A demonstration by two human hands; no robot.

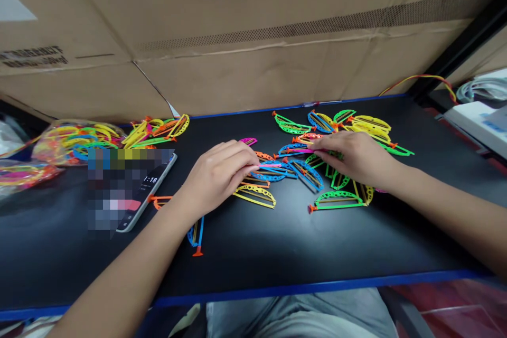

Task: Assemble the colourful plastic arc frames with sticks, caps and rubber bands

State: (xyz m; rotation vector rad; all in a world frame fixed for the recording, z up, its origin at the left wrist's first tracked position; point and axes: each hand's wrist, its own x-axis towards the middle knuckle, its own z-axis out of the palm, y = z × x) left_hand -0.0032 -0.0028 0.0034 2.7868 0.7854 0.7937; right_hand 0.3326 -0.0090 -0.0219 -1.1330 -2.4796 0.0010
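Note:
Small plastic toy bows in several colours, some with orange suction-cup arrows, lie in a loose pile on the black table. My left hand [222, 174] is closed in a pinch on a thin pink stick [271, 165], which looks like a toy arrow and points right over a blue bow [277, 173]. Just below its fingertips is a yellow bow [255, 196]. To the right, my right hand [352, 153] has thumb and fingers closed around the end of a magenta stick [302, 151], beside a blue bow [290, 148]. Green bows [339, 199] lie partly under this hand.
A phone [148, 190], partly blurred out, lies left of my left forearm. Clear bags of toy bows [79, 142] stand at the far left. A cardboard wall [245, 79] closes off the back. One blue bow [194, 233] lies near my left forearm.

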